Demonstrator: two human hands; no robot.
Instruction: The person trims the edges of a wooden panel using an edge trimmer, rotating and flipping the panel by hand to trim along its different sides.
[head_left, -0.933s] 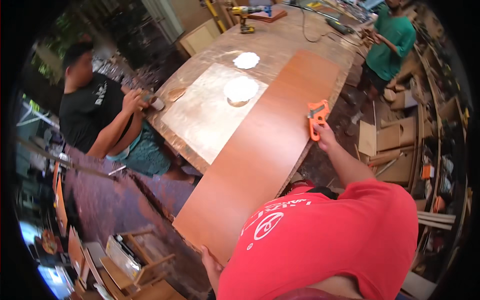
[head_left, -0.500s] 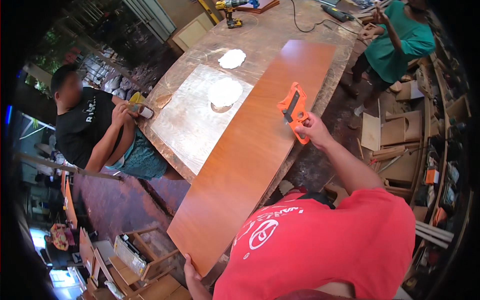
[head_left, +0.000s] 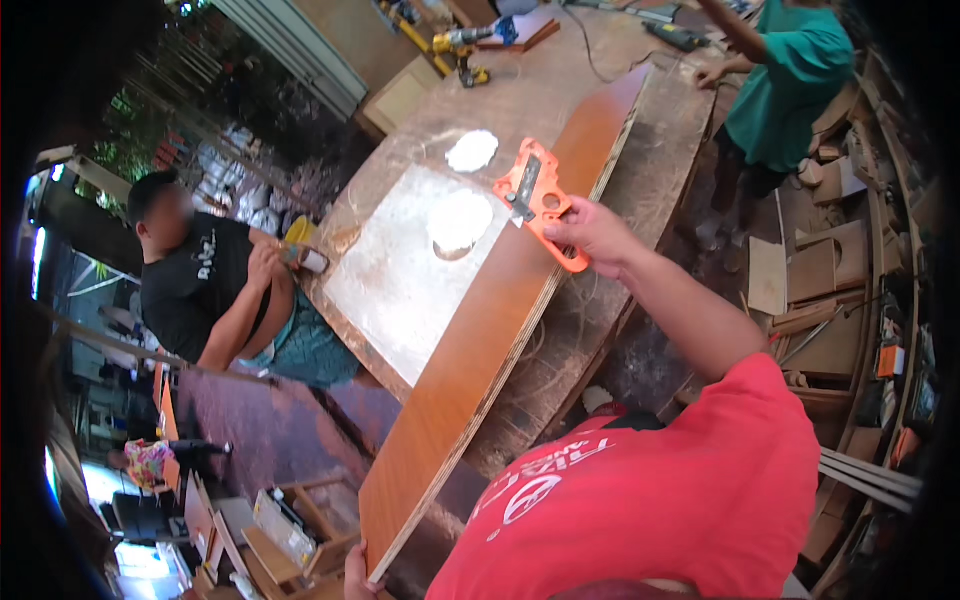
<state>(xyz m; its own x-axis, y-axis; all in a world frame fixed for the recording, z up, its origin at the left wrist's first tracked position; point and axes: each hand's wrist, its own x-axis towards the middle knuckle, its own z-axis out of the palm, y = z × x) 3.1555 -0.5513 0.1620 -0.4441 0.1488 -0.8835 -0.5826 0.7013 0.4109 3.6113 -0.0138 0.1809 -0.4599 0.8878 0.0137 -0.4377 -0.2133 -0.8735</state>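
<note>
A long reddish-brown plywood panel (head_left: 470, 370) slants across the workbench, tilted so that its layered long edge shows. My left hand (head_left: 357, 578), mostly cut off by the lower border, is closed around the panel's near end. In my right hand (head_left: 594, 238) is an orange plastic hand tool (head_left: 547, 200) with a dark metal strip and a pointed metal tip. Fingers and thumb grip its rounded handle end. It is over the panel's upper half, close to the layered edge; whether it touches the wood I cannot tell.
The worn workbench (head_left: 640, 200) bears a pale sheet (head_left: 385, 260), white blobs (head_left: 472, 151), a yellow drill (head_left: 462, 45) and a corded tool (head_left: 677, 37). A person in black (head_left: 215, 270) holds a small container at left; one in green (head_left: 800, 80) stands far right. Wood offcuts (head_left: 812, 270) lie right.
The panel has tipped up, exposing its layered edge and bare bench beside it. My right hand and the orange tool have moved left and slightly up. The person in green has raised an arm.
</note>
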